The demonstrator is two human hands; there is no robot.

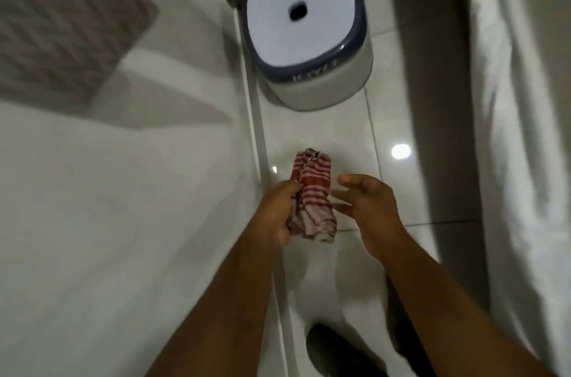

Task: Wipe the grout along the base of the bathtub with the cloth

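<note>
While the person stands over the bathroom floor, the left hand (276, 213) grips a bunched red-and-white striped cloth (312, 191) with its fingers (289, 191) pressed closed around the cloth's near-middle; the right hand (367, 206) hovers just beside it with fingers spread and loosely curled, their tips about touching the cloth's edge, though whether they truly touch I cannot tell through the blur; the cloth hangs above the floor, one end standing up beyond the left fingers and the other drooping below them in loose folds.

It looks light, soft and limp, so it should fold wherever it is pinched and will not hold a shape by itself; I would judge it best gathered into a firm wad and held across the middle, leaving a padded fold free to press into the seam; thin as it seems, a single layer would likely slip under the fingertips.

Left of the gripping fingers runs the pale bathtub (123, 191), with the grout line (258, 142) at its base just beside them; ahead of the fingers stands a white stool (304, 24) with a dark rim; off to the right of the spread fingers hangs a white curtain (525, 129).
</note>
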